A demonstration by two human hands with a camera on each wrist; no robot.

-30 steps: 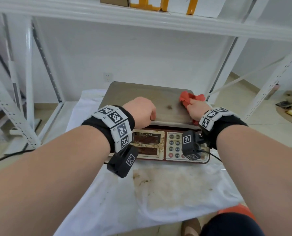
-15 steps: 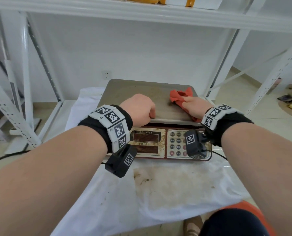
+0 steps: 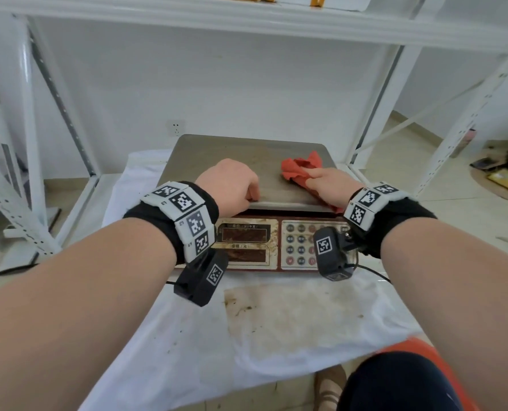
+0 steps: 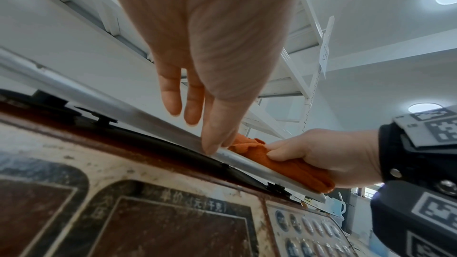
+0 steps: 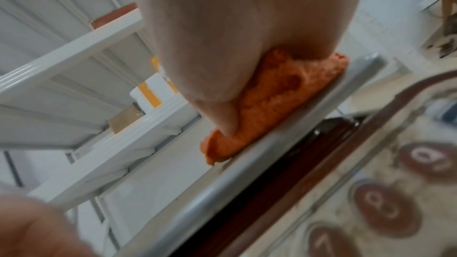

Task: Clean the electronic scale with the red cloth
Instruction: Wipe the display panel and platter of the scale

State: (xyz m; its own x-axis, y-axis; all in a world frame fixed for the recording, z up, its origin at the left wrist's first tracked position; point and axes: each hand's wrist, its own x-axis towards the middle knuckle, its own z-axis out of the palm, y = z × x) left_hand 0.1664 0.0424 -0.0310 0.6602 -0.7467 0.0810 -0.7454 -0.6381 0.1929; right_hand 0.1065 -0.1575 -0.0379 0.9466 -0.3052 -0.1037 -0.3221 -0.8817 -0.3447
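The electronic scale has a steel platter (image 3: 232, 155) and a stained front panel (image 3: 248, 244) with displays and keys. My left hand (image 3: 229, 185) rests on the platter's front edge. In the left wrist view its fingers (image 4: 170, 95) hang relaxed and the thumb tip touches the platter rim (image 4: 123, 108). My right hand (image 3: 332, 185) grips the crumpled red cloth (image 3: 298, 170) and presses it on the platter's right part. The right wrist view shows the thumb pinning the cloth (image 5: 272, 105) at the platter's front rim (image 5: 247, 173).
The scale stands on a stained white sheet (image 3: 291, 321). White shelving posts (image 3: 30, 143) rise on both sides, with a shelf overhead. A black cable (image 3: 3, 272) runs at the left. My knee (image 3: 395, 381) and an orange seat lie at the bottom right.
My right hand has slid the red cloth leftward over the platter, away from its right edge. The left hand has stayed on the front edge.
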